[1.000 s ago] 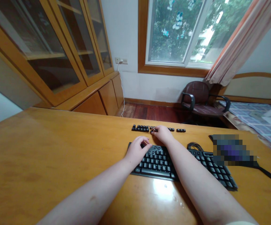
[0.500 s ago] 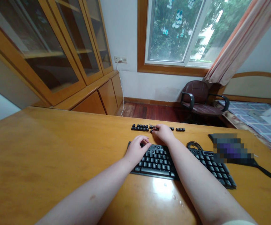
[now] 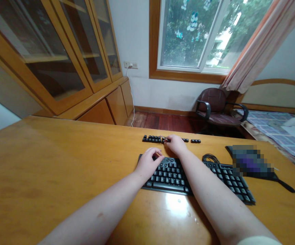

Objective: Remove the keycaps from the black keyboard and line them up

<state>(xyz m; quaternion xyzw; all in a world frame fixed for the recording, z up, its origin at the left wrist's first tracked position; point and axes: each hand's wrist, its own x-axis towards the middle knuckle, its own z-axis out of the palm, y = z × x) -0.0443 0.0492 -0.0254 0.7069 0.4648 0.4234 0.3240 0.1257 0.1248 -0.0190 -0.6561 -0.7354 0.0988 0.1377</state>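
A black keyboard [image 3: 167, 178] lies on the wooden desk, and some upper keys are off, leaving bare switches. My left hand [image 3: 148, 163] rests on its upper left corner, fingers bent and thumb apart from them, with nothing seen between. Beyond the keyboard, loose black keycaps [image 3: 151, 139] are lined up in rows near the desk's far edge. My right hand [image 3: 175, 144] reaches across the keyboard to these rows, its fingertips pinched at a keycap [image 3: 163, 141]. A thin, light piece shows by those fingertips, too small to name. My right forearm hides part of the keyboard.
A coiled black cable [image 3: 210, 158] sits behind the keyboard. To the right lies a dark flat item with a strap [image 3: 286, 185], partly blurred out. Past the desk [image 3: 60, 163] are a chair [image 3: 215, 105], a bed [image 3: 262, 119] and a glass-door cabinet [image 3: 86, 90].
My right hand has shifted slightly left, and the keycap at its fingertips has moved up against the row. My left hand has stayed on the keyboard corner.
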